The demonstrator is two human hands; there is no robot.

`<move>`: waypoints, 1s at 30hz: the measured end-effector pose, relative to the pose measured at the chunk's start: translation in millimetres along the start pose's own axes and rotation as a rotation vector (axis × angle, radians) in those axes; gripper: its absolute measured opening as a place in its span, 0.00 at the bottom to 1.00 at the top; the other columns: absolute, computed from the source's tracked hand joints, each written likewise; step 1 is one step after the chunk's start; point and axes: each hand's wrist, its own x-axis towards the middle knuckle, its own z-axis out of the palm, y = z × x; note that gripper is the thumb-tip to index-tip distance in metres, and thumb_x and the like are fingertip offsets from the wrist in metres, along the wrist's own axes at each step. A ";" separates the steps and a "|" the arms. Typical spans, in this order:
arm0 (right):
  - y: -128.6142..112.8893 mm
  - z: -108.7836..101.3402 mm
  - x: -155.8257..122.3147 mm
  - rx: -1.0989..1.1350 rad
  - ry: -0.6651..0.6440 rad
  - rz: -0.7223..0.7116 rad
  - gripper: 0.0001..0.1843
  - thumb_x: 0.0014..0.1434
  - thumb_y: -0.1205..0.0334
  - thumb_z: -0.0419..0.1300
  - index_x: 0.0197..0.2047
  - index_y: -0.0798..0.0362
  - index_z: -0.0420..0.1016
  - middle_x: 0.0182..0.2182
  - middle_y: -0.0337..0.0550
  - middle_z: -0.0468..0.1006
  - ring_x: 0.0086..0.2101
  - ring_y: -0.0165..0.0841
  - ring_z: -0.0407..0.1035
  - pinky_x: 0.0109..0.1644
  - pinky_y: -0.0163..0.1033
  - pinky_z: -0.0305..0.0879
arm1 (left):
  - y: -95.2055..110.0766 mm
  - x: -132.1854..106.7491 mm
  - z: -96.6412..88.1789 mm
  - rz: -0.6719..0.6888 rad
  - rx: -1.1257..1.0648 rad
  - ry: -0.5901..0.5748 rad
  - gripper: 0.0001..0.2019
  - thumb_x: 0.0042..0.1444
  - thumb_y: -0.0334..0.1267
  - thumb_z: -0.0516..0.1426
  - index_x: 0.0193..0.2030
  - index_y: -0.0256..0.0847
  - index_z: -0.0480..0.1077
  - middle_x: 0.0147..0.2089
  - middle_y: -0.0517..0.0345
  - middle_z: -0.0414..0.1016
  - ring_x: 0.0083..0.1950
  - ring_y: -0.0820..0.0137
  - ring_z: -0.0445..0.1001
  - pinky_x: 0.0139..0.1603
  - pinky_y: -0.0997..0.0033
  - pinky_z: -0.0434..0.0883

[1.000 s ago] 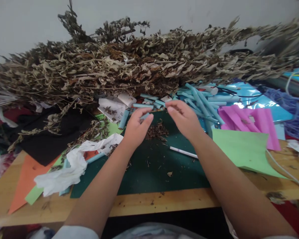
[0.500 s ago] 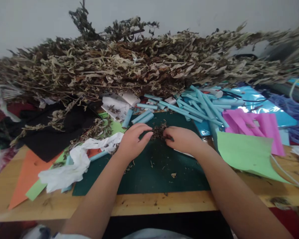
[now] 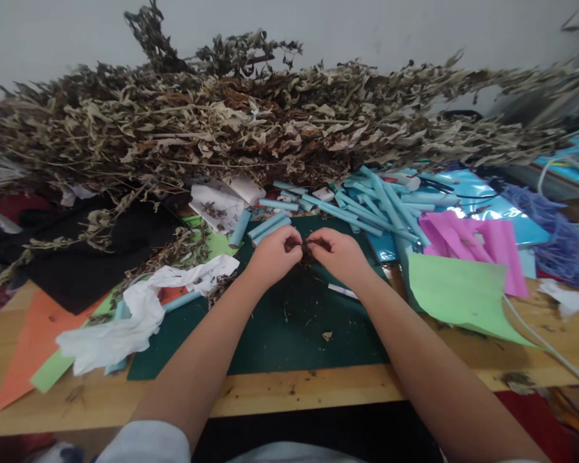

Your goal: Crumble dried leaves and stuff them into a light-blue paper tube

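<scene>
A broad heap of dry, grey-brown leafy stalks (image 3: 212,128) spans the back of the pale wooden surface (image 3: 251,389). In front lies a flat, dark green mat (image 3: 289,341), with a curling light-green paper sheet (image 3: 456,296) to its right and a crumpled strip of white tissue (image 3: 139,315) over its left side. Slim pale-blue paper tubes (image 3: 383,206) are piled beyond its far right corner.

Over the mat's far half, the left hand (image 3: 275,257) and right hand (image 3: 338,255) nearly meet, fingers curled inward; whether either is actually gripping anything cannot be told. The dark, crumbled dried leaf (image 3: 307,255) sits between and under their fingertips. A thin white stick (image 3: 342,291) lies just below the right hand.

The step in hand appears to be gathering or picking through this leaf. The next move would call for a light, controlled pinch, keeping loose bits together.
</scene>
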 end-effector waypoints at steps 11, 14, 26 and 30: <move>7.2 3.8 0.0 -0.278 -0.144 -0.105 0.04 0.49 0.63 0.54 0.28 0.53 0.68 0.25 0.39 0.69 0.26 0.29 0.62 0.28 0.33 0.56 | -4.6 -5.8 -6.6 0.030 0.330 -0.055 0.06 0.47 0.39 0.52 0.25 0.39 0.64 0.22 0.63 0.65 0.26 0.72 0.65 0.25 0.75 0.60; 8.0 4.8 0.4 -0.303 -0.153 -0.164 0.11 0.50 0.70 0.49 0.34 0.54 0.71 0.32 0.44 0.71 0.34 0.32 0.64 0.37 0.35 0.59 | -4.1 -4.9 -7.0 0.062 0.377 -0.065 0.05 0.46 0.30 0.50 0.28 0.39 0.66 0.28 0.59 0.69 0.31 0.71 0.67 0.31 0.73 0.63; 4.9 3.5 -2.4 -0.359 -0.114 -0.096 0.08 0.49 0.68 0.51 0.33 0.53 0.69 0.30 0.41 0.73 0.32 0.32 0.65 0.33 0.34 0.58 | -7.0 -5.3 -6.1 0.132 0.434 -0.115 0.05 0.48 0.31 0.51 0.30 0.39 0.68 0.31 0.57 0.70 0.35 0.69 0.68 0.35 0.70 0.65; 3.1 1.3 -3.1 -0.416 -0.124 -0.108 0.07 0.52 0.59 0.52 0.29 0.53 0.68 0.26 0.40 0.70 0.28 0.32 0.63 0.28 0.34 0.55 | -6.7 -5.9 -5.8 0.144 0.449 -0.111 0.03 0.47 0.33 0.52 0.28 0.39 0.67 0.29 0.57 0.68 0.34 0.69 0.67 0.33 0.70 0.64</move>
